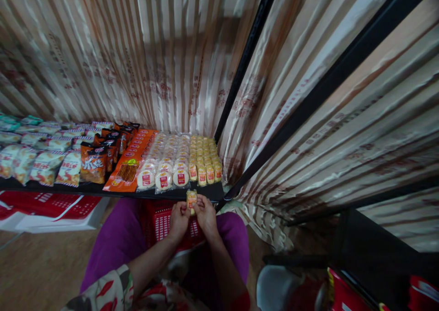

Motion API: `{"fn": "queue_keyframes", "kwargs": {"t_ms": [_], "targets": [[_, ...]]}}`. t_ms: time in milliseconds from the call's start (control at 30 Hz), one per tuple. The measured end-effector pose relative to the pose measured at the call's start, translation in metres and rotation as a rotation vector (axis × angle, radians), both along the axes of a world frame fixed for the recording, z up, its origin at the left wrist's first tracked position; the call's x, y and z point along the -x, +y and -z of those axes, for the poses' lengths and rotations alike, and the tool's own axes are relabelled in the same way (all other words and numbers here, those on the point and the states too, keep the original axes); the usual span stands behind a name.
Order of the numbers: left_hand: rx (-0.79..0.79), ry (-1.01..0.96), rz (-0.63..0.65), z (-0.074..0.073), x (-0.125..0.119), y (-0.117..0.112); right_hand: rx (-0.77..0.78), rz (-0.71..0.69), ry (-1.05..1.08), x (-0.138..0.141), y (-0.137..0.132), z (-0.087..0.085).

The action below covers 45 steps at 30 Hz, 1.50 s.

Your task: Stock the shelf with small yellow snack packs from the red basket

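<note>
My left hand (179,219) and my right hand (206,215) meet in front of me, both closed on one small yellow wrapped snack (191,197), held upright between the fingertips. They hover just before the front edge of a low black shelf (103,190), above a red plastic basket (161,222) resting between my knees. Right behind the snack lie rows of the same yellow packets (205,160) at the shelf's right end, beside rows of round white cakes (166,162).
Further left on the shelf lie orange flat packs (132,162), dark orange bags (94,164) and pale snack bags (44,164). A striped curtain (154,59) hangs behind. Black rack posts (247,59) rise on the right. Red and white bags (51,210) lie under the shelf.
</note>
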<state>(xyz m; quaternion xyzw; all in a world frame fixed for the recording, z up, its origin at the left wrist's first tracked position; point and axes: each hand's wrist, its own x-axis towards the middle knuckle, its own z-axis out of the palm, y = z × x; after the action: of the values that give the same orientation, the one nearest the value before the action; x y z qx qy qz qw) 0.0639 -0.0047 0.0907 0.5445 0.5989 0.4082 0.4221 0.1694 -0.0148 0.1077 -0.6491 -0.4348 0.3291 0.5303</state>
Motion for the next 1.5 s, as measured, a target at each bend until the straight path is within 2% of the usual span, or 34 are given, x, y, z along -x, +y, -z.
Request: {"fn": "queue_keyframes", "kwargs": {"t_ms": [267, 533, 667, 867, 1100, 1500], "targets": [[-0.013, -0.010, 0.006, -0.010, -0.003, 0.012, -0.029, 0.027, -0.076, 0.001, 0.007, -0.012], [-0.024, 0.103, 0.042, -0.024, -0.008, 0.030, -0.054, 0.079, -0.146, 0.000, 0.019, -0.019], [-0.009, 0.121, 0.017, -0.031, -0.011, 0.041, -0.092, 0.068, -0.150, -0.001, 0.023, -0.020], [-0.020, 0.112, -0.004, -0.036, -0.017, 0.054, -0.112, 0.069, -0.226, -0.001, 0.027, -0.017], [0.044, 0.131, 0.018, -0.041, -0.025, 0.060, -0.075, 0.122, -0.331, -0.001, 0.034, -0.014], [0.084, 0.306, 0.034, -0.041, -0.028, 0.071, -0.102, 0.100, -0.264, -0.003, 0.046, -0.001]]}}
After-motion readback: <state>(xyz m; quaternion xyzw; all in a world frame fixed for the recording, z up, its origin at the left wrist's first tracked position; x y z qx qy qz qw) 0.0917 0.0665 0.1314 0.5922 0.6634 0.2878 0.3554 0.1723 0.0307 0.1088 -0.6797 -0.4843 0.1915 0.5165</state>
